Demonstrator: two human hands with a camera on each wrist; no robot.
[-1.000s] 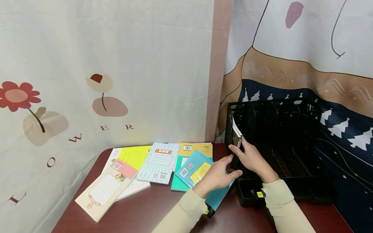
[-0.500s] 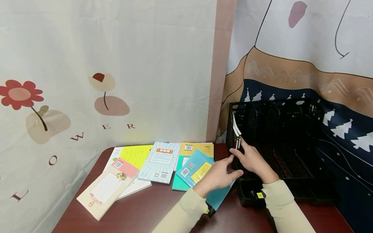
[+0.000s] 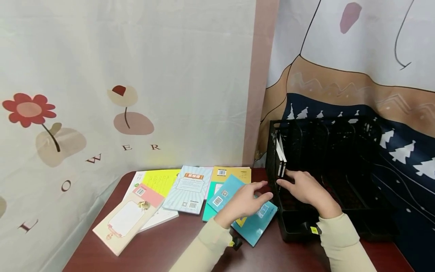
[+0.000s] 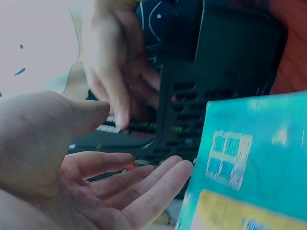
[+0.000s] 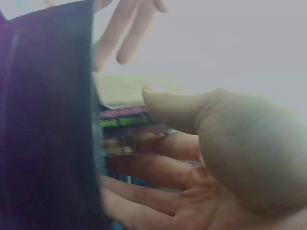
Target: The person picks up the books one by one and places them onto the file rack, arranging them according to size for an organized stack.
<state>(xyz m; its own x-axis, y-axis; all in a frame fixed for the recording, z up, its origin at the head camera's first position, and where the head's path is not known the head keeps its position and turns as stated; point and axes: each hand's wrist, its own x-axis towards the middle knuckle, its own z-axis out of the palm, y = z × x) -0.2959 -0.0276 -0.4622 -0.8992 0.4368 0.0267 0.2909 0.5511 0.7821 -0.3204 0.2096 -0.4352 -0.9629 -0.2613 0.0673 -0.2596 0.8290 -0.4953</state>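
Note:
My left hand [image 3: 242, 202] hovers with its fingers spread above a teal book [image 3: 256, 230]; nothing is in its grasp. In the left wrist view, that book's teal cover [image 4: 268, 129] lies beside the fingers. Two thin books [image 3: 281, 162] with dark spines stand upright in the leftmost slot of the black desk organizer [image 3: 295, 230]. My right hand [image 3: 307, 190] is at their front, thumb and index fingertip right by the spines. Blurred in the right wrist view, the thumb [image 5: 172, 108] is near the spines and the fingers extend loosely, partly hidden behind the organizer's edge.
Left of the organizer, several books overlap on the dark red table [image 3: 190, 241]: a light blue one [image 3: 181, 198], a yellow-and-white one [image 3: 161, 179], a cream-and-pink one [image 3: 127, 223] and a blue one [image 3: 217, 200]. A printed curtain [image 3: 190, 94] hangs behind the table.
The right hand has loosened from the books and drawn back to the right; they stand in the slot on their own. My left hand has shifted left and down, uncovering more teal book.

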